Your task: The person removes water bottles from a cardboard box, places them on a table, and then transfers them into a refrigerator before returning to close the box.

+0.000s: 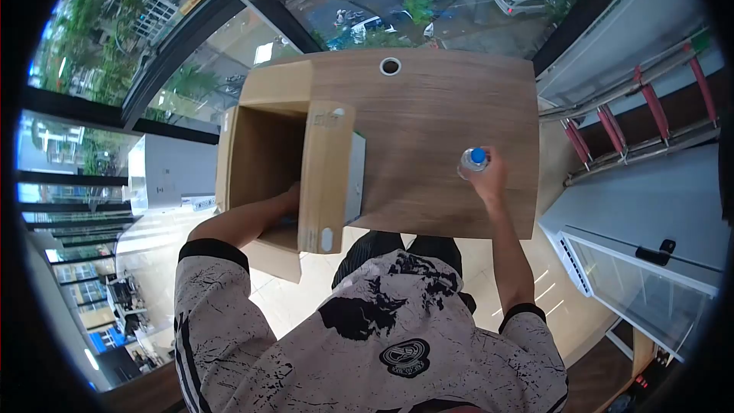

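A clear plastic bottle point(464, 164) with a blue cap stands upright on the right part of the wooden table point(428, 107). My right hand point(492, 177) is closed around its side. To the left is a cardboard box point(264, 138) with its flaps spread, its opening toward me. My left forearm reaches into that opening, and my left hand point(293, 196) shows only in part near the box's right flap point(325, 176). The flap hides its fingers.
A white panel-like object point(355, 176) stands against the box's right side. A round cable hole point(390, 66) is set in the table's far edge. Large windows rise behind the table. A folding ladder point(612, 111) with red steps and a white cabinet point(634, 222) are on the right.
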Demonstrator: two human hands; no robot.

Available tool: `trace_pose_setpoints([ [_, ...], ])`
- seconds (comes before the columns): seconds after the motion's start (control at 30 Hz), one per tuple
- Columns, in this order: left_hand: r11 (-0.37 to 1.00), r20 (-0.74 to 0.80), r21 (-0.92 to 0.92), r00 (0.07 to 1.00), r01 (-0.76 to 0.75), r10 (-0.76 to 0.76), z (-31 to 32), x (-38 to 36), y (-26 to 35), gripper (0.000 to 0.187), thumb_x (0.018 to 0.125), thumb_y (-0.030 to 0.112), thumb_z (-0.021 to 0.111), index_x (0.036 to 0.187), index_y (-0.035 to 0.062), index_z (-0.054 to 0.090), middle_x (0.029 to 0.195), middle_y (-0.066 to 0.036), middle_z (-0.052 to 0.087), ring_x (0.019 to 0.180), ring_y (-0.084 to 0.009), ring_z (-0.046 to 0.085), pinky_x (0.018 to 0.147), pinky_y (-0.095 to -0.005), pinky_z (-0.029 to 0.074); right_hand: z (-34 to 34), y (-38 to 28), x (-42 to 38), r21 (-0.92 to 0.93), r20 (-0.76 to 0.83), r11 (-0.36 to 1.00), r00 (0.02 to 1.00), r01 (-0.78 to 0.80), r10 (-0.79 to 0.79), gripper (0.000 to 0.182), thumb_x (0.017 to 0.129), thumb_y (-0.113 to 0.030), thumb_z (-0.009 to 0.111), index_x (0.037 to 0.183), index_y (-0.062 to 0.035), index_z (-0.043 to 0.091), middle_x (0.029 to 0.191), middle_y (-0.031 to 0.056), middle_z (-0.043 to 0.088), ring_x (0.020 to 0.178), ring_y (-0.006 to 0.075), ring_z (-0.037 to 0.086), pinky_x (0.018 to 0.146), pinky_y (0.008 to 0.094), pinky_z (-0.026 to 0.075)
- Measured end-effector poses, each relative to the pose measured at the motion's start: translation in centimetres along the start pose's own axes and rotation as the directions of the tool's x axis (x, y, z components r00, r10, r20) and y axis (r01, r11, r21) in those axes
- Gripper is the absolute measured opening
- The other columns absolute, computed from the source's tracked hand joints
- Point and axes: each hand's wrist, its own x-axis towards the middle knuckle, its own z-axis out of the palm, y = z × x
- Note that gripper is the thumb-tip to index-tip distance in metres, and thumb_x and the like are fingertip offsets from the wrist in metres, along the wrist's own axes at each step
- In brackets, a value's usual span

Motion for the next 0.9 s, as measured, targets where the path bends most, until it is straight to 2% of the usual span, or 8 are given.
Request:
trace_pose_setpoints([
  [0.07,0.999,0.0,-0.029,1.0,0.02,-0.02,-0.1,-0.2,-0.3,0.062,0.06,0.035,0.079,0.114,0.011,0.061,0.114,-0.014,0.062,0.104,-0.0322,0.06,0.086,-0.0398,0.05,1.2,1.9,-0.2,-0.028,0.016,0.999,1.0,-0.017,0.017,0.048,0.056,-0.017,0.084,0.092,-0.005,0.057,0.086,0.0117,0.063,0.08,0.0306,0.063,0.071,0.0382,0.049],
  [0.13,0.999,-0.005,-0.04,0.999,0.032,-0.032,-0.2,-0.2,-0.5,0.062,0.06,0.035,0.08,0.114,0.0107,0.061,0.114,-0.014,0.062,0.104,-0.0324,0.06,0.086,-0.0398,0.05,2.0,3.1,-0.2,-0.09,-0.038,0.99,0.993,0.104,-0.108,0.05,0.057,-0.019,0.084,0.096,-0.0049,0.057,0.093,0.0136,0.062,0.088,0.0348,0.061,0.074,0.0414,0.049],
  [0.47,0.998,-0.035,-0.035,0.998,0.049,-0.051,-4.8,-1.1,0.2,0.062,0.057,0.032,0.081,0.112,0.0097,0.061,0.111,-0.015,0.062,0.102,-0.0331,0.06,0.085,-0.0397,0.051,1.3,3.8,3.5,-0.063,-0.045,0.986,0.986,0.156,-0.159,0.058,0.059,-0.022,0.083,0.106,-0.0036,0.054,0.103,0.0141,0.059,0.094,0.0342,0.059,0.079,0.0406,0.048],
  [0.6,0.895,-0.153,0.399,0.977,0.198,-0.148,-13.7,-10.3,7.4,0.059,0.052,0.028,0.083,0.103,0.0083,0.06,0.097,-0.015,0.064,0.091,-0.0334,0.062,0.079,-0.0407,0.051,0.7,4.4,3.8,-0.042,0.003,0.981,0.982,0.19,-0.19,0.059,0.06,-0.023,0.084,0.108,-0.0033,0.055,0.105,0.0141,0.059,0.096,0.0337,0.059,0.08,0.0405,0.048],
  [0.67,0.936,-0.418,0.234,0.896,0.264,-0.148,-16.1,-15.5,9.1,0.059,0.047,0.026,0.086,0.098,0.0086,0.061,0.093,-0.013,0.064,0.092,-0.0328,0.061,0.078,-0.0427,0.049,0.3,4.7,3.6,-0.042,0.023,0.979,0.98,0.197,-0.196,0.06,0.06,-0.023,0.084,0.109,-0.0032,0.056,0.106,0.0141,0.059,0.096,0.0336,0.059,0.08,0.0405,0.048],
  [0.73,0.962,-0.634,0.204,0.773,0.183,-0.012,-18.6,-19.8,12.5,0.049,0.049,0.019,0.081,0.091,0.008,0.057,0.081,-0.013,0.062,0.08,-0.0345,0.061,0.069,-0.0424,0.048,0.3,5.6,3.5,-0.06,-0.001,0.977,0.979,0.203,-0.203,0.062,0.06,-0.023,0.084,0.112,-0.0033,0.056,0.107,0.014,0.059,0.098,0.0334,0.059,0.08,0.0405,0.048],
  [0.8,0.961,-0.73,0.062,0.669,0.268,-0.139,-21.2,-22.5,17.8,0.051,0.053,0.017,0.079,0.098,0.0111,0.054,0.079,-0.011,0.062,0.078,-0.0333,0.061,0.065,-0.0432,0.045,0.4,6.0,3.4,-0.016,-0.05,0.976,0.975,0.217,-0.218,0.062,0.061,-0.022,0.084,0.113,-0.0032,0.056,0.107,0.0141,0.059,0.098,0.0335,0.059,0.081,0.0405,0.048],
  [0.9,0.938,-0.828,0.196,0.561,0.285,0.002,-23.0,-22.8,23.8,0.045,0.056,0.01,0.079,0.094,0.0076,0.055,0.08,-0.012,0.064,0.072,-0.0307,0.064,0.064,-0.04,0.049,0.4,5.7,3.6,0.016,-0.094,0.976,0.972,0.216,-0.213,0.062,0.061,-0.02,0.083,0.114,-0.0032,0.056,0.108,0.0145,0.059,0.099,0.0338,0.058,0.082,0.0402,0.048],
])
